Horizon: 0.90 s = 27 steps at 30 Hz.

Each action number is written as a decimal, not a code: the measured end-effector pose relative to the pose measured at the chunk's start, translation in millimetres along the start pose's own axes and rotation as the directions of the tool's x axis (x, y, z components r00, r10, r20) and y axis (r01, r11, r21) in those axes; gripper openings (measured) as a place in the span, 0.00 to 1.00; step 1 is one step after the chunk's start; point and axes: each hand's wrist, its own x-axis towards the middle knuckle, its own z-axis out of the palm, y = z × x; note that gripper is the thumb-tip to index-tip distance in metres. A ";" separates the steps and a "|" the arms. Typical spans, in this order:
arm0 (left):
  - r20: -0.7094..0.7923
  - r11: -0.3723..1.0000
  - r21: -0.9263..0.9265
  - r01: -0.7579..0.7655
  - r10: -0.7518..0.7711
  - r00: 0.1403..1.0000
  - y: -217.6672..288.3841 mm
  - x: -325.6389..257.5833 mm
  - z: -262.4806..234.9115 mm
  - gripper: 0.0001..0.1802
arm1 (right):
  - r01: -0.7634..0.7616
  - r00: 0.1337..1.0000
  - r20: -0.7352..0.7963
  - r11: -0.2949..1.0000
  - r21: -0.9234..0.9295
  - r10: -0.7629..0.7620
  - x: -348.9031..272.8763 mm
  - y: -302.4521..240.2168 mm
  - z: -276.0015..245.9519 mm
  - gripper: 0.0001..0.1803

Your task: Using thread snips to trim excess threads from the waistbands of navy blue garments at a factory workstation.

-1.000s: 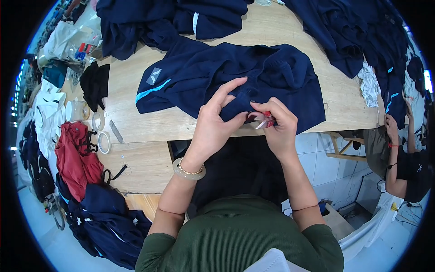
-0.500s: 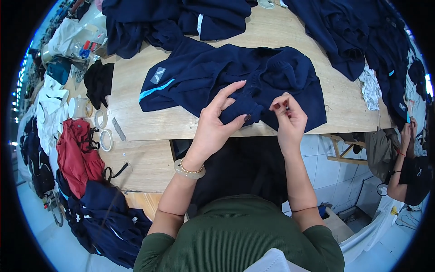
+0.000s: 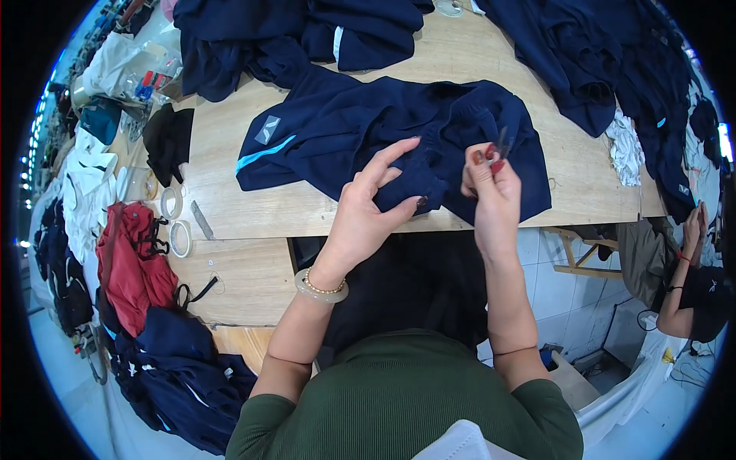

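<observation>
A navy garment with a light blue stripe lies spread on the wooden table. My left hand pinches a fold of its dark fabric near the table's front edge, thumb under and fingers stretched over it. My right hand is raised just beside it, fingers closed on a small metal thread snipper whose tips point up over the garment. A pale bracelet sits on my left wrist.
More navy garments are heaped at the back and right of the table. Tape rolls lie at the left edge, with a red garment and navy pile below. Another person sits at the right.
My right hand has lifted from the fabric edge and now holds the snipper upright. My left hand keeps its hold on the fold.
</observation>
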 end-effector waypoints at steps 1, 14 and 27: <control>0.001 1.000 -0.001 0.001 -0.001 1.000 2.0 0.3 -1.3 0.37 | 0.024 1.000 -0.012 0.999 -0.048 -0.025 1.1 -0.5 -5.3 0.12; 0.084 0.992 -0.110 0.065 -0.056 0.995 10.8 -1.4 -6.9 0.40 | 0.449 0.893 0.305 0.616 -0.648 -0.330 -3.7 -27.8 -13.5 0.14; 0.059 0.998 0.055 -0.019 0.016 0.998 5.0 -4.6 -6.5 0.40 | 0.448 0.894 0.323 0.616 -0.648 -0.312 -4.0 -29.1 -8.3 0.14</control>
